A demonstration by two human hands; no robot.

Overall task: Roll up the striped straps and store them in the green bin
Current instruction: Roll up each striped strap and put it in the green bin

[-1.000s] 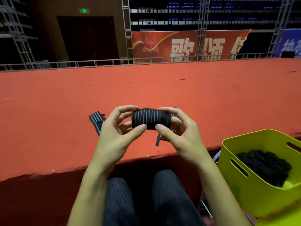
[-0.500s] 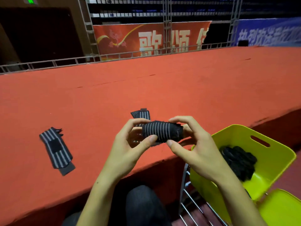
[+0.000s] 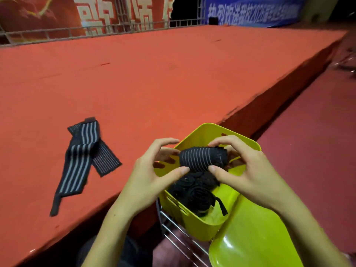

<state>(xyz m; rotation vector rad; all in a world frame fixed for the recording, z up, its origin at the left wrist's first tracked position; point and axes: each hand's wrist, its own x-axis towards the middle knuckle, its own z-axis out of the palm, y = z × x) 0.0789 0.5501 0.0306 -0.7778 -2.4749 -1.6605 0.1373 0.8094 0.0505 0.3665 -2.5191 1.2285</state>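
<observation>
A person's two hands hold a rolled strap (image 3: pixel 203 158) directly above the green bin (image 3: pixel 194 220), the black roll with its thin pale stripes lying crosswise between them. The left hand (image 3: pixel 152 174) has its grip on the roll's left end, thumb tip under the lower edge and fingers curled over the top; the right hand (image 3: pixel 242 170) has its grip on the right end, thumb pressed against the front and fingertips arched over the upper edge. Both grips are narrow, closed on the roll. Inside the bin lie several dark rolled straps (image 3: pixel 194 191) heaped together, one with a loose black tail (image 3: pixel 221 206) trailing toward the near wall. The bin sits on a wire rack (image 3: pixel 173 226) just beside the edge of the red bench (image 3: pixel 154 78), and a second green container (image 3: pixel 254 239) stands in front of it at the lower right. On the bench to the left, well apart from the hands, an unrolled strap (image 3: pixel 82 157) lies flat, folded over itself near its top, its striped length running down toward the bench's near edge and a shorter grey-patterned end angling off to the right. Beyond the bench stand a metal railing (image 3: pixel 57 34), a red banner (image 3: pixel 107 14) with white characters and a blue banner (image 3: pixel 252 11). The person's dark-clad knees (image 3: pixel 123 251) show below the forearms.
</observation>
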